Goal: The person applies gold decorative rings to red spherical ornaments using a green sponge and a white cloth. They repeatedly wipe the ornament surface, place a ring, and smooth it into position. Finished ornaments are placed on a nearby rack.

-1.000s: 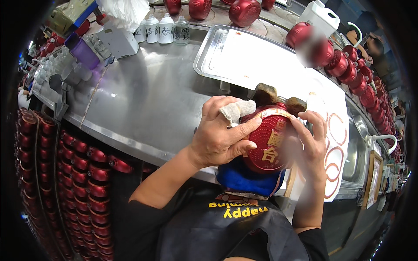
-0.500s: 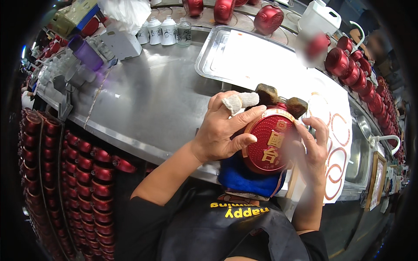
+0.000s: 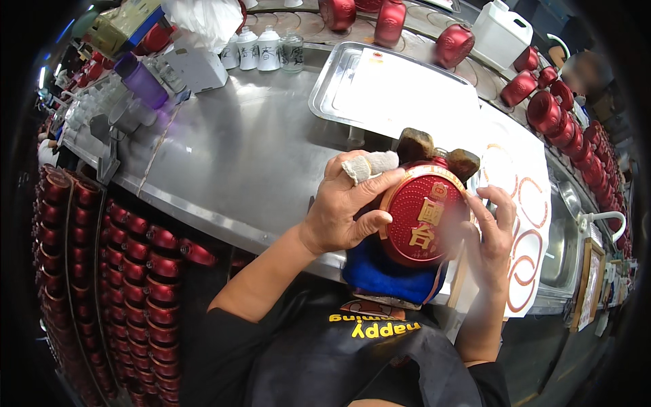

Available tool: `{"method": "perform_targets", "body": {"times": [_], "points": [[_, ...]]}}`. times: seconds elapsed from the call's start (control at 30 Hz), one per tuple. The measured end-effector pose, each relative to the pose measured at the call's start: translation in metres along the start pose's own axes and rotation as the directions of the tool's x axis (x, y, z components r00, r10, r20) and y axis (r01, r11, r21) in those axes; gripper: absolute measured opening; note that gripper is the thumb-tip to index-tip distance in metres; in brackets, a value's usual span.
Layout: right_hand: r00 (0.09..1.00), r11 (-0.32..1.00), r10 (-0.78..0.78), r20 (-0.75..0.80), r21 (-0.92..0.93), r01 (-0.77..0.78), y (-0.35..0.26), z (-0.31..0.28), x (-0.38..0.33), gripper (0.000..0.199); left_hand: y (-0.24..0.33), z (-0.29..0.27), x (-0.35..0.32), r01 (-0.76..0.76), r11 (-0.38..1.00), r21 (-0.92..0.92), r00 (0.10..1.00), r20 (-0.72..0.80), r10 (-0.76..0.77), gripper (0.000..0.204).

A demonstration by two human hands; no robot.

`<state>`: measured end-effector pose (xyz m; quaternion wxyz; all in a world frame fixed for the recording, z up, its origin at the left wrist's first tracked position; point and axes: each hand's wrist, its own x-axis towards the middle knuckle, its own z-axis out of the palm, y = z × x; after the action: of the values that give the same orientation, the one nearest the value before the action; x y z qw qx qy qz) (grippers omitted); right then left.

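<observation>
A round red bottle [image 3: 407, 237] with raised gold lettering lies face up, propped on a blue cloth pad [image 3: 366, 271]. Two worn brown blocks [image 3: 415, 145] flank its neck. Along the upper rim runs a gold strip [image 3: 426, 171]. My left hand [image 3: 346, 210] presses the strip at the upper left with its index finger, thumb beside the rim, other fingers curled; one finger wears a white cloth sleeve [image 3: 369, 166]. At the upper right rim, my right hand [image 3: 494, 234] has its index fingertip on the strip. Its thumb side is blurred, hiding part of the bottle's right edge.
A white sheet with several curved strips [image 3: 522, 271] lies to the right, near a sink [image 3: 563, 254]. Beyond the bottle is a metal tray [image 3: 329, 88]. White bottles [image 3: 269, 51] and a purple cup [image 3: 144, 85] stand at the far left. Stacked red bottles [image 3: 163, 298] fill the lower left.
The view has shifted slightly, so the background sits a little further right and lower. Both hands stay at the bottle's rim, with only small finger shifts.
</observation>
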<state>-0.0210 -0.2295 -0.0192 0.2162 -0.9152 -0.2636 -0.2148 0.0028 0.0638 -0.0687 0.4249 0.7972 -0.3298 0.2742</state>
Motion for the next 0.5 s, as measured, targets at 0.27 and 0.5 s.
{"method": "perform_targets", "body": {"times": [0.27, 0.5], "points": [[1.0, 0.999, -0.015, -0.016, -0.04, 0.014, 0.0, -0.002, -0.01, 0.039, 0.021, 0.007, -0.036, 0.081, 0.995, 0.065, 0.997, -0.013, -0.081, 0.071], [0.999, 0.999, -0.033, -0.027, -0.025, 0.033, -0.003, -0.004, -0.018, 0.04, 0.03, 0.008, -0.043, 0.081, 0.982, 0.172, 0.997, 0.001, -0.083, 0.07]]}}
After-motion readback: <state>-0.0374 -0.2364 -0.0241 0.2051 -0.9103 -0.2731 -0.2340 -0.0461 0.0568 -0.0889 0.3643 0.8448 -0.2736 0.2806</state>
